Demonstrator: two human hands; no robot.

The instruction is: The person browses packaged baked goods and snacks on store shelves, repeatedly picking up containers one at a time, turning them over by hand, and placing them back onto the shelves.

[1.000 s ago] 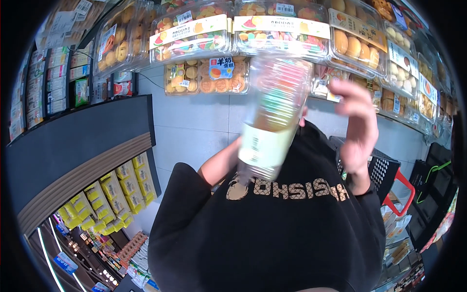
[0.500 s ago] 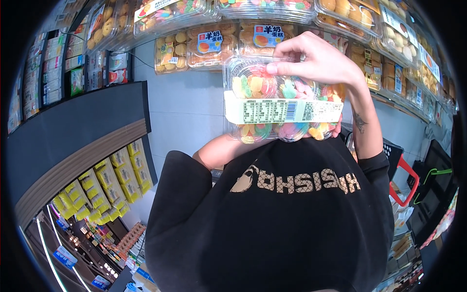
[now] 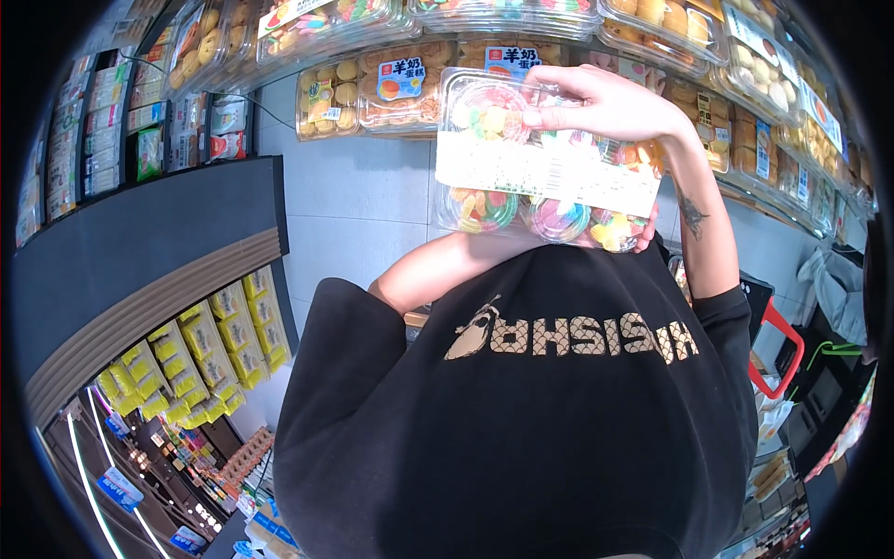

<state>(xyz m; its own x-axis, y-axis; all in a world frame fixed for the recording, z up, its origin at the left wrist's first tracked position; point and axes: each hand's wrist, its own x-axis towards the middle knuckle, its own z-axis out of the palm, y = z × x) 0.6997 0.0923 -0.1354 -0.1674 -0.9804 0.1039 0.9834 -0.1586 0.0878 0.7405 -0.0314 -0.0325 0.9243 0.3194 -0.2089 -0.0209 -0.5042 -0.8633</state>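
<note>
A clear plastic box of colourful gummy candy (image 3: 549, 172) is held up in front of my chest, its compartments crossed by a pale printed band that glare partly washes out. My right hand (image 3: 601, 107) grips the far edge of the box, thumb on its face and fingers bent over the rim. Behind the box runs my left forearm. Only some fingertips of my left hand (image 3: 648, 233) show, curled round the lower right corner; its palm is hidden by the box.
Beyond the box, shelves carry clear packs of small cakes (image 3: 400, 88) and stacked candy boxes (image 3: 503, 17). Yellow packets (image 3: 200, 345) hang at the left below a dark counter edge (image 3: 158, 233). A red frame (image 3: 784, 345) stands on the right.
The box has tilted and turned slightly clockwise, its left end rising. Its band now catches strong glare. Both hands have kept their hold on it.
</note>
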